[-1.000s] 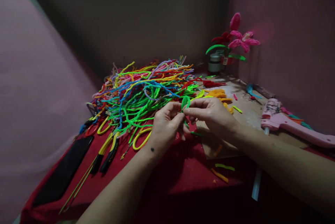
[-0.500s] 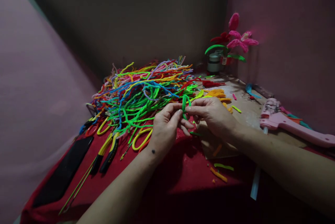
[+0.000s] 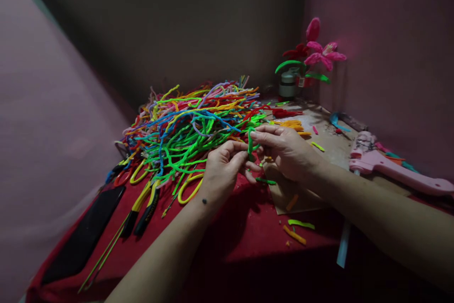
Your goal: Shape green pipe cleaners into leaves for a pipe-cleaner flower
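Note:
Between my two hands is a green pipe cleaner [image 3: 250,144] bent into a narrow upright loop. My left hand [image 3: 227,165] pinches its lower part between thumb and forefinger, the other fingers curled below. My right hand [image 3: 280,147] grips the loop near its top with thumb and index finger. Just behind them spreads a large heap of pipe cleaners [image 3: 198,128] in many colours, with bright green ones nearest. A short dark green piece [image 3: 266,181] lies under my hands.
Yellow-and-black pliers [image 3: 146,208] and a black flat object [image 3: 85,234] lie on the red cloth [image 3: 234,241] at left. On the right are a pink glue gun [image 3: 397,170] with a glue stick [image 3: 343,246], cardboard [image 3: 283,199] and coloured scraps. Pink fuzzy flowers [image 3: 324,55] stand behind.
My right hand has moved up along the green loop, from its middle to near its top. My left hand keeps its pinch. The whole view has shifted slightly.

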`<state>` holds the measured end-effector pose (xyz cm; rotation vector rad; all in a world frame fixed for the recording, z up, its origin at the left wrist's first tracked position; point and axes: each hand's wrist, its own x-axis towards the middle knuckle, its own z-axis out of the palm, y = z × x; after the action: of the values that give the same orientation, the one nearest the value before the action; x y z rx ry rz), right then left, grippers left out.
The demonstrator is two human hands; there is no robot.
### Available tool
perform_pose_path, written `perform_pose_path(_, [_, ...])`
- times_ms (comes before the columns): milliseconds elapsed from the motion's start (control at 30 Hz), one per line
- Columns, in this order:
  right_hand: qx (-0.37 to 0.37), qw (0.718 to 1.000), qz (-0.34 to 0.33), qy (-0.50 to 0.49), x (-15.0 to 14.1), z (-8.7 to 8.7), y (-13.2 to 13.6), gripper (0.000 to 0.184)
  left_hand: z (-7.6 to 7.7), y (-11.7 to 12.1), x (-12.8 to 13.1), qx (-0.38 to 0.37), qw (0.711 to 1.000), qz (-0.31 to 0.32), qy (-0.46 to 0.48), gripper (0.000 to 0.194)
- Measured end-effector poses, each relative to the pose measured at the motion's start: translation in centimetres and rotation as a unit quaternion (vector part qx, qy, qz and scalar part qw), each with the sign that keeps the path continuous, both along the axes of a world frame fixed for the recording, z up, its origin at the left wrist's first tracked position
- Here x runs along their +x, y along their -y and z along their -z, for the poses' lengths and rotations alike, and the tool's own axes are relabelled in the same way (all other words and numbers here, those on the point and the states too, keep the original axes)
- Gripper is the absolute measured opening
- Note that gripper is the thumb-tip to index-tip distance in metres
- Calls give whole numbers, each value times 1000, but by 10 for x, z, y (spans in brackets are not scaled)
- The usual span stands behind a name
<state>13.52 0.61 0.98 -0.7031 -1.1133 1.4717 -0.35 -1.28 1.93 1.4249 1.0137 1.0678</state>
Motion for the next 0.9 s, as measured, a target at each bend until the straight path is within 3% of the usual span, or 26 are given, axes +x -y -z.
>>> perform_pose_path(133, [2,1000,-26,14,2,1,-1,19,0,1,-1,-2,999,9,-44,7])
perform_pose_path(233, [1,1000,1,13,1,3,-2,21,2,-1,-4,6,997,13,-73,7])
perform_pose_path(467, [-74,996,47,-36,-2,5,-2,19,1,-1,-9,114,973,16,-198,9])
perform_pose_path(667, [-58,996,67,-20,-2,5,-3,23,-2,-2,-10,80,974,29,-208,7])
perform_pose_path(900, [-51,996,74,-14,-4,5,0,24,-7,-4,-6,31,988,-45,-142,21])
